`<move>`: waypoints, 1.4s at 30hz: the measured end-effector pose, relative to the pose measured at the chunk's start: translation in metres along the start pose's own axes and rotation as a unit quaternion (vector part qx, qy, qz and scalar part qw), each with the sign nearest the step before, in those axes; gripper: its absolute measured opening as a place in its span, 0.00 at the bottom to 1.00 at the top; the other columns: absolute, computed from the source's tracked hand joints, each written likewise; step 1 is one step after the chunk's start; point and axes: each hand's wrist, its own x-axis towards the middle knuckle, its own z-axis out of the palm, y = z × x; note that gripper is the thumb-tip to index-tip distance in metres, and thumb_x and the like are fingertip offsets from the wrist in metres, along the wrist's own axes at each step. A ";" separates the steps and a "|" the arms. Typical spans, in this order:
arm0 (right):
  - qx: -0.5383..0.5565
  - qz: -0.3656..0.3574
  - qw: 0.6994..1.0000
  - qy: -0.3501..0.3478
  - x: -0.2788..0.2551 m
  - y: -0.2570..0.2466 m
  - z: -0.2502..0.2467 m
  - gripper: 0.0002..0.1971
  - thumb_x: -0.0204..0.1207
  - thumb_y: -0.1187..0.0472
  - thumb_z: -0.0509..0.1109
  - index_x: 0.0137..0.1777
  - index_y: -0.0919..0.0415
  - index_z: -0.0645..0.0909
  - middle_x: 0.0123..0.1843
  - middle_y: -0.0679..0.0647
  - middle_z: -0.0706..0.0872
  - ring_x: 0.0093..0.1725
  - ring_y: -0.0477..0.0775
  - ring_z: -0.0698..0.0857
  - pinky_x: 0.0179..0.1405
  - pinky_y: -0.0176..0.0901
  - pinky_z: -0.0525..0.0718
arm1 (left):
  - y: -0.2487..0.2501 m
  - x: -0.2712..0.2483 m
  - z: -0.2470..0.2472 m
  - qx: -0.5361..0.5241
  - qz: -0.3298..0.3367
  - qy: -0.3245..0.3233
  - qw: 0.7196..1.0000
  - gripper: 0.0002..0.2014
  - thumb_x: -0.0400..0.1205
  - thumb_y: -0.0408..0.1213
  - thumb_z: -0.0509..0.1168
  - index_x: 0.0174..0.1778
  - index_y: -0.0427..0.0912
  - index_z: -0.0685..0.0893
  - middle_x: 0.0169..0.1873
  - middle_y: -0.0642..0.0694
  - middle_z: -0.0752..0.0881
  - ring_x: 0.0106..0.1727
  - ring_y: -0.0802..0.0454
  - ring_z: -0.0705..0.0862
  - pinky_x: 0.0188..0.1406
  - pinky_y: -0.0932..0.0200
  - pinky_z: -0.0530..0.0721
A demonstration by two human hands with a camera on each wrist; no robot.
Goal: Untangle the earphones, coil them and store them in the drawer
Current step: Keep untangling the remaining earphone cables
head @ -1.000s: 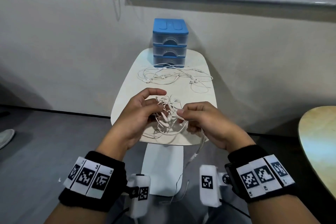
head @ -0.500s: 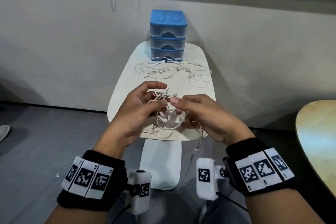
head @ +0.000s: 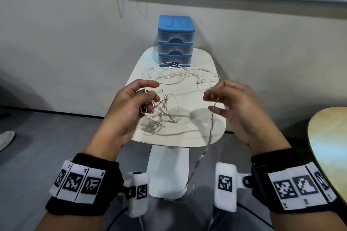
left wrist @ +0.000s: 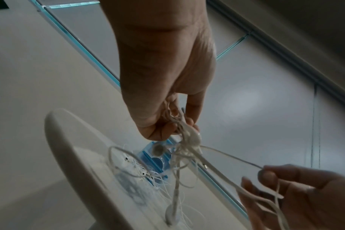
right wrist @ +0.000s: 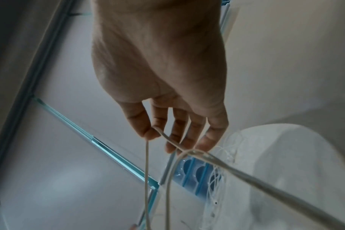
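Note:
My left hand (head: 153, 93) grips a tangled bundle of white earphones (head: 157, 113) just above the near part of the small white table (head: 189, 137). In the left wrist view the knot (left wrist: 187, 135) sits between its thumb and curled fingers. My right hand (head: 210, 94) is off to the right and pinches one cord (head: 212, 118) drawn out of the bundle. That cord hangs past the table's front edge toward the floor. The right wrist view shows the cord (right wrist: 146, 171) crossing the thumb tip. A blue drawer unit (head: 175, 41) with three closed drawers stands at the table's far end.
More loose white earphones (head: 178, 76) lie spread on the table just in front of the drawer unit. A round wooden table (head: 330, 148) stands at the right. A wall runs close behind the white table. Grey floor surrounds it, and a shoe (head: 5, 139) shows at far left.
My hands have drawn apart. The right hand moved right and pulled one cord out of the tangle, while the left hand kept hold of the bundle.

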 end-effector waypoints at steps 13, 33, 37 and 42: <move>0.165 -0.059 0.983 -0.061 -0.006 -0.044 0.004 0.13 0.84 0.63 0.55 0.36 0.55 0.68 0.53 0.67 0.91 0.57 0.66 0.91 0.57 0.55 0.82 | 0.012 0.002 0.003 0.152 -0.003 -0.033 0.988 0.08 0.81 0.28 0.74 0.53 0.40 0.93 0.33 0.48 0.89 0.24 0.62 0.74 0.26 0.70 0.72; -0.419 -0.086 0.896 -0.119 0.000 -0.036 0.028 0.12 0.74 0.47 0.80 0.44 0.51 0.82 0.32 0.39 0.79 0.34 0.41 0.76 0.36 0.41 0.71 | 0.043 0.009 0.023 0.195 0.020 -0.067 0.978 0.08 0.86 0.37 0.70 0.44 0.37 0.89 0.27 0.53 0.82 0.27 0.55 0.70 0.29 0.60 0.70; -0.390 -0.130 0.901 -0.140 0.005 -0.038 0.029 0.14 0.80 0.52 0.76 0.37 0.58 0.84 0.24 0.41 0.71 0.28 0.43 0.68 0.34 0.41 0.67 | 0.049 0.007 0.032 0.185 0.034 -0.068 0.980 0.08 0.87 0.34 0.68 0.41 0.41 0.86 0.24 0.56 0.80 0.22 0.59 0.70 0.22 0.68 0.69; -0.221 -0.164 0.948 -0.159 0.004 -0.044 0.033 0.10 0.84 0.60 0.72 0.45 0.66 0.87 0.24 0.40 0.71 0.26 0.41 0.67 0.32 0.37 0.69 | 0.047 0.007 0.030 0.192 0.012 -0.093 0.977 0.08 0.88 0.36 0.65 0.45 0.39 0.86 0.25 0.56 0.80 0.22 0.59 0.69 0.19 0.68 0.69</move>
